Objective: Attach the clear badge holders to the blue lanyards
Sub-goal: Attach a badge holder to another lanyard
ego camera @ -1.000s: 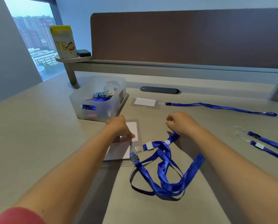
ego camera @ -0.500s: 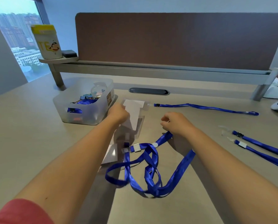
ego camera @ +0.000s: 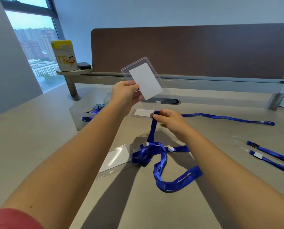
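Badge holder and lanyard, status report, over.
Left hand holds badge holder up, tilted. Right hand pinches lanyard clip end below it. Not joined yet. Nothing between.

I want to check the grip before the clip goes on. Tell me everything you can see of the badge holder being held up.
The badge holder is a clear, stiff-looking plastic sleeve with a blank white card inside. It is held in the air above the desk, tilted, its slotted tab end pointing down. The left hand pinches its lower left edge. The right hand holds the end of the blue lanyard just below the tab; whether they touch is unclear.
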{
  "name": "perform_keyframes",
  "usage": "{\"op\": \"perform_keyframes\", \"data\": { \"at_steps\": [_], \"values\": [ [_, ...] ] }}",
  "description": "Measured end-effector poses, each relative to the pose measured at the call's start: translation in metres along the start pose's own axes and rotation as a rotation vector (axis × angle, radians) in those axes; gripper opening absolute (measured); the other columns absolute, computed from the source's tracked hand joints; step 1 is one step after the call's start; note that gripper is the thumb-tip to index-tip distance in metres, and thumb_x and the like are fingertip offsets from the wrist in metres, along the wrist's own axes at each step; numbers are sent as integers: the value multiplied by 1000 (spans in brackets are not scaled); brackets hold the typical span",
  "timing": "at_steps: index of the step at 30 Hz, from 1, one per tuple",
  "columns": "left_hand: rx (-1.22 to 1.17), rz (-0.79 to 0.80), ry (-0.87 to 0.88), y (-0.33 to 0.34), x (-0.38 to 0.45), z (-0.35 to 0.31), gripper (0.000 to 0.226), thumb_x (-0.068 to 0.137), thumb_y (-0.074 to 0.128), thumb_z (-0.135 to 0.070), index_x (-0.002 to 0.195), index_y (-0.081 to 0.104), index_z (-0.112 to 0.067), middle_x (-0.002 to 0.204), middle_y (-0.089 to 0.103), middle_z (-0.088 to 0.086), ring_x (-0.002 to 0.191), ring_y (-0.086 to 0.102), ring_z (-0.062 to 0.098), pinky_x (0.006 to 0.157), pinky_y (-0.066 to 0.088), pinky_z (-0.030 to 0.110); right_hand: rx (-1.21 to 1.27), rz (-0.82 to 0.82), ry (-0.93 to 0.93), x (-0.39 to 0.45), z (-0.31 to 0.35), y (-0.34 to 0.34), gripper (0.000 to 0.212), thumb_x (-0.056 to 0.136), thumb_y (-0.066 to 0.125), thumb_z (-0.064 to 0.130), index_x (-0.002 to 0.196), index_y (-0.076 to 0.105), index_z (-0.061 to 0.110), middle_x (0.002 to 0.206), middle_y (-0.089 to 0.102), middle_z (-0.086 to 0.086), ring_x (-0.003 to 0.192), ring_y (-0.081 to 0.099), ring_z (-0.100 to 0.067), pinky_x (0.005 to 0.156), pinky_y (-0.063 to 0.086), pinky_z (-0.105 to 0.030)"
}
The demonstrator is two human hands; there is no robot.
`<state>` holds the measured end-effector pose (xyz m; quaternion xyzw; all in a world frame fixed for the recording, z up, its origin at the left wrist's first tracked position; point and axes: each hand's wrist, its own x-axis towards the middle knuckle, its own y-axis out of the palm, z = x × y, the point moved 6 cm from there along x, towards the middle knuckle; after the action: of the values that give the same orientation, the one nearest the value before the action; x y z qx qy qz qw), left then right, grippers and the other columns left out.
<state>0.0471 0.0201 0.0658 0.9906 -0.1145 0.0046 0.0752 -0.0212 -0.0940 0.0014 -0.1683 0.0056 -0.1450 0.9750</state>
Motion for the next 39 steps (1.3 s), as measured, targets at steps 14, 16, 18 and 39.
{"op": "perform_keyframes", "data": {
  "at_steps": [14,16,18,39],
  "values": [
    [-141,-74,-215,-44,2,30,24,89,53,-6,112,50,2,100,58,17,69,59,18,38,52,14,-223,-258,-290,-2,68,-21,31,86,60,14,116,58,7,100,53,-1,83,50,-14,73,44,-22],
    [-130,-86,-241,-46,0,34,18,89,53,-5,107,50,-1,101,57,17,68,60,17,38,52,14,-446,-249,-323,-4,73,-18,32,86,60,17,117,57,9,106,56,-2,92,51,-16,81,48,-27],
    [-139,-104,-258,-48,-3,34,23,89,53,-2,112,50,-1,89,57,15,66,60,18,38,51,15,-668,-214,-344,-5,77,-14,29,87,58,18,115,59,8,113,63,-7,96,56,-21,88,52,-35],
    [698,170,386,-22,-28,-4,31,87,56,-19,113,60,-2,109,63,11,90,53,15,74,46,22,-212,-16,-62,2,67,5,35,96,40,15,64,54,17,64,54,0,54,41,-9,52,37,-17]
  ]
}}
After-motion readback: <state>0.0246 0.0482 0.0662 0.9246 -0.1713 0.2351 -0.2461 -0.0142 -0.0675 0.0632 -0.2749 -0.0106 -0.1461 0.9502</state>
